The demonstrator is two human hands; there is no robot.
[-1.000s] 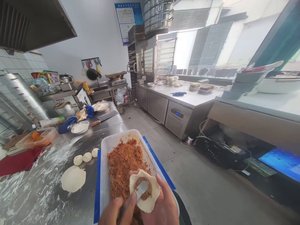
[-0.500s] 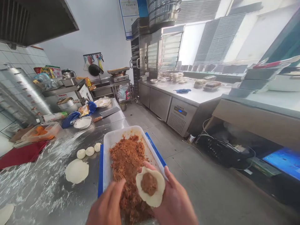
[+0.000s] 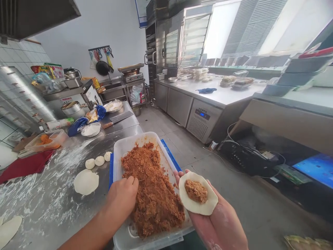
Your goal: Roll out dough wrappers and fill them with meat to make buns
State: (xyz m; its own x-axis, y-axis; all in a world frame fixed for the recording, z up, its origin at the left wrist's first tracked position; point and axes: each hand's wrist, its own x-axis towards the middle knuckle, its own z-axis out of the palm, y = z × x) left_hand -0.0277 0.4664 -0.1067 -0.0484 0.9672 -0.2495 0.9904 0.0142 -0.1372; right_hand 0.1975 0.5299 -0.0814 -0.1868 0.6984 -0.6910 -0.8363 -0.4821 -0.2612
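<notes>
A white plastic tray (image 3: 118, 146) heaped with brown shredded filling (image 3: 153, 194) lies on a blue board (image 3: 169, 154) at the steel table's edge. My left hand (image 3: 123, 196) is closed round a thin utensil handle, its tip pushed into the filling near the tray's left side. To the right of the tray, my right hand (image 3: 221, 225) lies palm up. It carries a round dough wrapper (image 3: 205, 205) with a lump of filling (image 3: 196, 191) in its middle.
On the floured table left of the tray lie a flat dough disc (image 3: 85, 181), three dough balls (image 3: 99, 160) and another disc (image 3: 9, 227). Further back are a flour bowl (image 3: 90, 129), a cleaver (image 3: 119, 118) and a red cloth (image 3: 24, 165). A steel counter (image 3: 221, 97) runs across the aisle.
My right hand has carried the filled wrapper out to the right of the tray. My left hand has left the wrapper and moved into the filling on the tray's left side.
</notes>
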